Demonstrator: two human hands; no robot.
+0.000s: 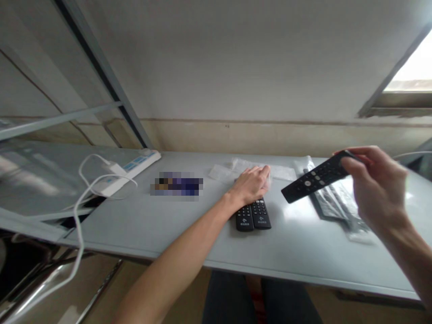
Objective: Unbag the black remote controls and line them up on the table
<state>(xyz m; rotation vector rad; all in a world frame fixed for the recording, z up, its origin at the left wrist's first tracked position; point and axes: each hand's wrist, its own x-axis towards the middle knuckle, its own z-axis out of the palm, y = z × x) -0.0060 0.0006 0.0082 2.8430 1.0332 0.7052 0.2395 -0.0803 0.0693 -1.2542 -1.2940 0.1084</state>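
Observation:
My right hand (374, 180) grips a black remote control (313, 177) by one end, thumb on its button face. The remote is held above the table, tilted, its free end pointing left and down. My left hand (251, 184) is closed, fingers curled around a crumpled clear plastic bag (269, 181), mostly hidden by the hand. Below that hand, two more black remotes, a left one (245, 219) and a right one (261, 216), lie side by side, their upper ends covered by it. To the right, several plastic-wrapped remotes (332, 198) lie partly behind my right hand.
Flat clear plastic bags (221, 172) lie behind my left hand. A blurred dark-blue item (177, 184) is further left. A white power strip (130, 173) with a plugged-in white cable (78, 225) sits near the metal frame (111, 85). The grey table (189, 229) meets the wall behind.

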